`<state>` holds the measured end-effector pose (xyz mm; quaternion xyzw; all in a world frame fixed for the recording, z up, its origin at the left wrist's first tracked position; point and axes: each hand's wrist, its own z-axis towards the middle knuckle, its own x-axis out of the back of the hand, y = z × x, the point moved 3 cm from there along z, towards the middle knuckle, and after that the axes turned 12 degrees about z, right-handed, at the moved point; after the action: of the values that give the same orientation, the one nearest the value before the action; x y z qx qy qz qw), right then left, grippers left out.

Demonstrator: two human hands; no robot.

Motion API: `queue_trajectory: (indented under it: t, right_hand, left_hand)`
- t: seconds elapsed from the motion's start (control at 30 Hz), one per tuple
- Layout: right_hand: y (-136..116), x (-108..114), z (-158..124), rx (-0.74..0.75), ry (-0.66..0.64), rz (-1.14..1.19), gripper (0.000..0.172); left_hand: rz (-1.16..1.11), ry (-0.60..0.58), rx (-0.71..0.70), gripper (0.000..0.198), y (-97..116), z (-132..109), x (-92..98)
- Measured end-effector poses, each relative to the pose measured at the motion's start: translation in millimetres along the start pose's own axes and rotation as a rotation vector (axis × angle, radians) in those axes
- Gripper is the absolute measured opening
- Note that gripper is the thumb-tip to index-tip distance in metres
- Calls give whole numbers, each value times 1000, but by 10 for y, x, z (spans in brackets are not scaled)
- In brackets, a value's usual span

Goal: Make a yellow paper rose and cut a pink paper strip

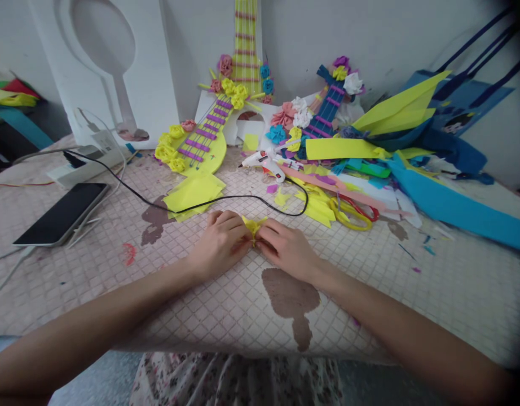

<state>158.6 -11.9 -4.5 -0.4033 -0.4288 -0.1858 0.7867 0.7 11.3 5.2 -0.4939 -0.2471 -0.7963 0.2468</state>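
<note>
My left hand (220, 239) and my right hand (285, 248) rest together on the checked table cover (412, 293), knuckles up. Both pinch a small crumpled piece of yellow foam (254, 226) between their fingertips. The piece sticks up between the two hands and most of it is hidden by my fingers. A black cord (226, 198) curves across the table just beyond my hands. Loose yellow foam sheets (192, 193) lie behind my left hand.
A white glue gun (266, 162) lies at the middle back. Scissors with yellow and red handles (355, 213) sit to the right among coloured foam scraps. A dark phone (63, 213) lies at left near a power strip (80, 164). Foam guitars with paper flowers (209, 132) lean on the wall.
</note>
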Motion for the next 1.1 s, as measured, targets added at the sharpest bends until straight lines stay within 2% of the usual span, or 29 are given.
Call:
queue_trajectory:
  t: [0.5,0.9,1.1]
  right_hand:
    - [7,-22,-1,7,18,-49,5]
    - [8,-48,9,12,43,-89,7]
    - [3,-73,13,75,61,-151,11]
  left_hand:
    - [-10,-13,28,6,-13,-18,-26]
    - [24,-17,-13,7,13,-5,20]
    - [60,-2,-28,9,15,-14,21]
